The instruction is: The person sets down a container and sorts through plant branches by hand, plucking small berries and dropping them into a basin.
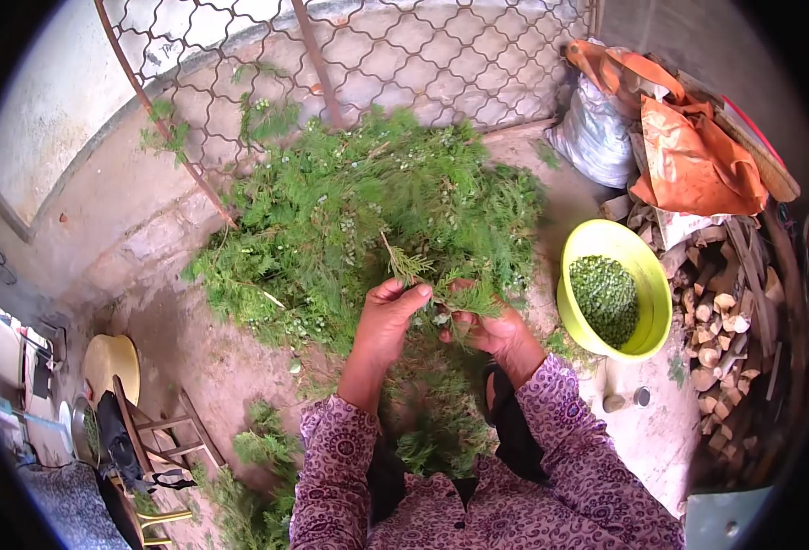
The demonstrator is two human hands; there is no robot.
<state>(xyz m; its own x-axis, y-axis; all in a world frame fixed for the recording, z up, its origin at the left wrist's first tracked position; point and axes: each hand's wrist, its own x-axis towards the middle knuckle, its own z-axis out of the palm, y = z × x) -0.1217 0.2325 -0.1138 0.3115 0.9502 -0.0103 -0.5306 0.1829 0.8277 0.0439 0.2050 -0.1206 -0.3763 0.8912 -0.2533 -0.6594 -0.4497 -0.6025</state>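
My left hand [388,316] is closed, thumb against fingers, on a leafy green evergreen sprig [409,263]. Close beside it, my right hand [496,332] has its fingers curled round more of the greenery [473,301]; where one sprig ends and another begins is hard to tell. Both hands are over the front edge of a big heap of cut evergreen branches [359,202], dotted with small pale-green cones. To the right of my right hand stands a yellow-green basin [567,302], partly filled with small green cones [606,298].
Loose sprigs [267,445] lie on the floor at left and between my legs. A wire-mesh panel [441,69] stands behind the heap. Stacked firewood [721,335], a white sack [597,133] and an orange bag [698,160] are at right; a wooden stool [171,426] is at left.
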